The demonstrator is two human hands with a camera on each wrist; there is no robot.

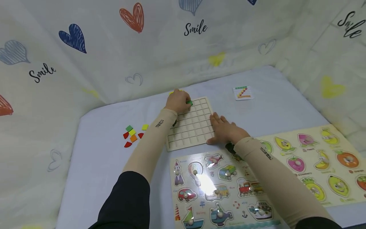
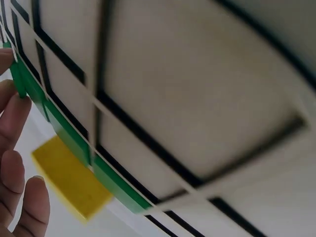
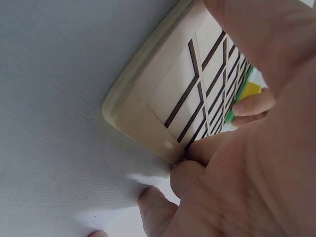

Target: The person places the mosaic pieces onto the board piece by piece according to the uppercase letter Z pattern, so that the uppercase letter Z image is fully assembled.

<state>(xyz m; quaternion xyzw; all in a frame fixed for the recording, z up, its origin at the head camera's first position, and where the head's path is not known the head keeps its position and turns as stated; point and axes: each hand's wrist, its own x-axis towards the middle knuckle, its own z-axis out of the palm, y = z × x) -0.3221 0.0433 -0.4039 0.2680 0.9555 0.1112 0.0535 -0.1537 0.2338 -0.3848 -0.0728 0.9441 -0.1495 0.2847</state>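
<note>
My left hand [image 1: 178, 101] is at the far edge of a pale wooden grid board [image 1: 190, 127]. Its fingers pinch a green square tile [image 2: 19, 79] over the row along that edge. More green tiles [image 2: 69, 131] sit in neighbouring cells of this row, and a yellow block [image 2: 71, 177] lies just beyond the board. At the board's right side my right hand [image 1: 226, 129] rests with fingers extended along the edge and the thumb by the near right corner. In the right wrist view, its fingertips [image 3: 187, 175] touch the board's rim.
Green, yellow, orange and red pieces [image 1: 133, 138] lie scattered left of the board. A small pattern card [image 1: 243, 93] lies at the far right. Nearer, under the right forearm, are a vehicle puzzle board [image 1: 204, 203] and a fruit puzzle board [image 1: 310, 152].
</note>
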